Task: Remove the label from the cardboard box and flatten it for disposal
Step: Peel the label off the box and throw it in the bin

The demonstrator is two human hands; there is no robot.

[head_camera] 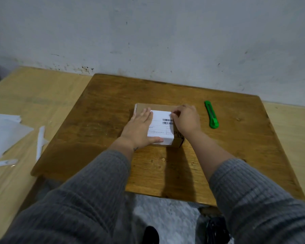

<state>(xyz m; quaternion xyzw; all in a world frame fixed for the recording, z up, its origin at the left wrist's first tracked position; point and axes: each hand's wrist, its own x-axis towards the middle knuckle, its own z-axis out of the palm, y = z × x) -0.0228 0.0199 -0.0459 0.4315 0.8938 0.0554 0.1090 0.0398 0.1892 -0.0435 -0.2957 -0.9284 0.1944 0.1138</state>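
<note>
**Both hands on the box, right fingers at the label's corner**

Your left hand [140, 127] lies flat on the cardboard box [157, 110], fingers straight across its top at the left edge of the label [161, 127], thumb stretched along the box's near side over the part of the label that folds down there. It presses and steadies; it grips nothing. Your right hand [187, 120] sits at the box's right side with its fingers curled inward at the label's far right corner. They appear to pinch or pick at that corner, though you cannot see the fingertips well enough to tell whether paper is lifted.

The label is white, with two barcodes near your right hand and ruled lines of small print below them, too small to read. It covers most of the box's top. The box itself is closed and stands upright near the middle of the dark wooden table [104, 111].

To the right of the box, near but apart from it, a green utility knife [212, 115] lies on the table. Well to the left of the box, on a paler wooden surface [33, 95], lie loose white paper scraps [5, 131]. Behind the box rises a scuffed pale wall [165, 41].
</note>
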